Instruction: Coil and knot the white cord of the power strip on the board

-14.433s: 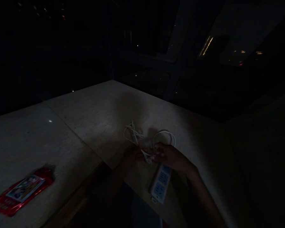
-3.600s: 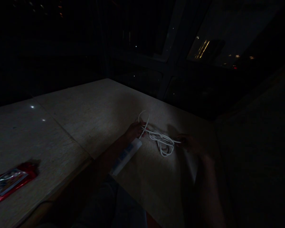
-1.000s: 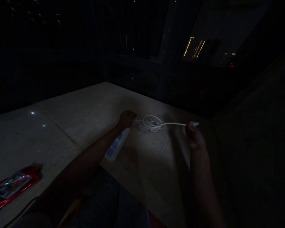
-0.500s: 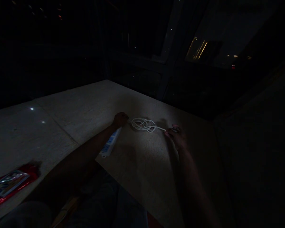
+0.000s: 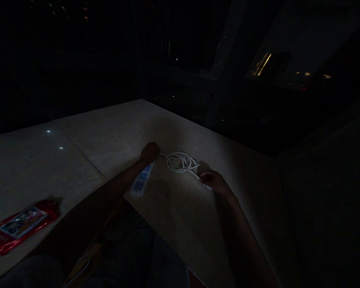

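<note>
A white power strip [image 5: 140, 183] with blue socket faces lies on the pale stone surface, its near end toward me. My left hand [image 5: 150, 152] is closed over the strip's far end, where the white cable comes out; its fingertips are partly hidden in the dark. To the right of it the cable [image 5: 181, 163] rests in a loose bundle of several loops. My right hand [image 5: 215, 182] pinches the cable just past the bundle, and a short pale piece shows beneath the fingers, too dim to make out.
A shiny red packet [image 5: 24, 226] with a picture label lies at the left. The pale stone surface [image 5: 90, 132] has a seam and two bright reflected spots. Dark window frames [image 5: 219, 100] with distant lights stand behind it. A dim wall rises at the right.
My right hand has come down and slightly left, toward me, still holding the cable. The cable loops have slackened and spread on the surface. My left hand stays at the strip's end.
</note>
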The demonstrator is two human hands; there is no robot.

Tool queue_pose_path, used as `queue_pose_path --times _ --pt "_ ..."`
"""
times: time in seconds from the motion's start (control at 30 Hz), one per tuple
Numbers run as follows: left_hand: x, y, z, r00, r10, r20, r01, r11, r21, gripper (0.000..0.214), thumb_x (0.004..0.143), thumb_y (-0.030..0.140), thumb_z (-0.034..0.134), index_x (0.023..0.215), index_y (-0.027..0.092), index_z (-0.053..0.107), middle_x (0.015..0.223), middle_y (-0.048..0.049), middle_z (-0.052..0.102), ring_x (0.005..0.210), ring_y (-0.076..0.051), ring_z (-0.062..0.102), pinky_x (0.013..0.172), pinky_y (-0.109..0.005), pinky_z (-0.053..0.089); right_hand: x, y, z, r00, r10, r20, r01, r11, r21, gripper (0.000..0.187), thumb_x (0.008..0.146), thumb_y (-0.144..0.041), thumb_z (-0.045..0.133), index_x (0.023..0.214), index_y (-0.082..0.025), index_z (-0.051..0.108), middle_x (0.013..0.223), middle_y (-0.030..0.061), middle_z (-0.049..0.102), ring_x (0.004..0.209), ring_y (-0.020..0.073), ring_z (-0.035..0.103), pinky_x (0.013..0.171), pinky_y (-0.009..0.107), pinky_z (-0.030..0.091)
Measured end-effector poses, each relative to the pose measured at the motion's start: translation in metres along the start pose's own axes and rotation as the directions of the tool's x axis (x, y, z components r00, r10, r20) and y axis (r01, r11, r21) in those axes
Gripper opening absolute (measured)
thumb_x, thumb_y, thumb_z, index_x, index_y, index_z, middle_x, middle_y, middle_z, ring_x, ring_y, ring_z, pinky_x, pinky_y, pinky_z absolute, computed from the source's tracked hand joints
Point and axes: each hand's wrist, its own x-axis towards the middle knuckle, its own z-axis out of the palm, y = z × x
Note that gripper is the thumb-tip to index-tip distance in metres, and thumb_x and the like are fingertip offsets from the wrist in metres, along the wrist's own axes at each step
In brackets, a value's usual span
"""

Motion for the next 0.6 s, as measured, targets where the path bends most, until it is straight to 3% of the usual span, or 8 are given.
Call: queue_pose_path --times 0.1,0.2,0.3,0.37,0.43,0.53,0.6 --pt "-0.022 -0.002 -0.012 0.994 -0.102 -0.027 0.105 0.988 0.116 0.044 0.083 0.033 0.050 0.119 0.011 0.060 0.123 -0.0215 0.060 0.115 -0.032 0.057 0.094 -0.041 0.046 -0.002 -0.001 0.006 0.998 -0.044 0.033 0.046 0.996 -0.076 0.023 0.061 -0.036 0.070 0.077 -0.019 0.072 0.068 0.0013 0.071 0.062 0.0160 0.062 0.059 0.026 0.044" --pt "-0.054 0.000 -0.023 0.973 -0.228 -0.037 0.230 0.935 0.270 0.058 0.082 0.049 0.053 0.125 0.010 0.055 0.122 -0.0235 0.060 0.115 -0.037 0.057 0.089 -0.044 0.047 -0.005 -0.008 0.012 0.991 -0.094 0.092 0.108 0.980 -0.167 0.012 0.064 -0.027 0.065 0.072 -0.020 0.071 0.067 -0.0002 0.070 0.063 0.0152 0.061 0.058 0.025 0.043" --pt "-0.088 0.002 -0.028 0.961 -0.263 -0.081 0.275 0.926 0.258 0.063 0.083 0.055 0.050 0.125 0.009 0.053 0.121 -0.0234 0.060 0.115 -0.037 0.057 0.088 -0.043 0.048 -0.010 -0.016 0.025 0.986 -0.088 0.140 0.116 0.972 -0.206 0.005 0.064 -0.022 0.061 0.063 -0.019 0.066 0.060 -0.0022 0.064 0.056 0.0123 0.057 0.054 0.022 0.041" --pt "-0.110 0.003 -0.027 0.967 -0.235 -0.103 0.254 0.933 0.254 0.061 0.083 0.053 0.051 0.127 0.011 0.052 0.124 -0.0210 0.059 0.116 -0.034 0.056 0.089 -0.041 0.047 -0.015 -0.020 0.041 0.977 -0.021 0.211 0.047 0.992 -0.117 0.006 0.063 -0.022 0.062 0.067 -0.018 0.063 0.056 -0.0033 0.062 0.052 0.0120 0.057 0.051 0.022 0.042" --pt "-0.130 0.002 -0.025 0.978 -0.201 -0.048 0.207 0.939 0.274 0.060 0.080 0.051 0.056 0.127 0.014 0.052 0.123 -0.0190 0.060 0.114 -0.033 0.057 0.089 -0.041 0.048 -0.020 -0.023 0.061 0.957 0.054 0.286 -0.072 0.996 0.051 0.018 0.061 -0.026 0.066 0.077 -0.018 0.062 0.058 -0.0038 0.063 0.050 0.0133 0.059 0.049 0.023 0.046" --pt "-0.150 -0.006 -0.021 0.989 -0.146 0.034 0.130 0.949 0.286 0.065 0.078 0.044 0.061 0.134 0.013 0.048 0.126 -0.0188 0.059 0.114 -0.034 0.056 0.090 -0.042 0.048 -0.028 -0.026 0.098 0.945 0.113 0.306 -0.199 0.944 0.265 0.036 0.059 -0.036 0.075 0.085 -0.020 0.056 0.064 -0.0039 0.066 0.050 0.0142 0.062 0.047 0.025 0.050" --pt "-0.156 -0.014 -0.019 0.994 -0.099 0.045 0.083 0.959 0.270 0.066 0.079 0.037 0.060 0.139 0.013 0.044 0.132 -0.0182 0.057 0.118 -0.033 0.054 0.095 -0.041 0.046 -0.033 -0.029 0.123 0.941 0.136 0.310 -0.237 0.918 0.318 0.044 0.057 -0.043 0.079 0.084 -0.020 0.053 0.062 -0.0045 0.064 0.047 0.0139 0.062 0.045 0.024 0.049"
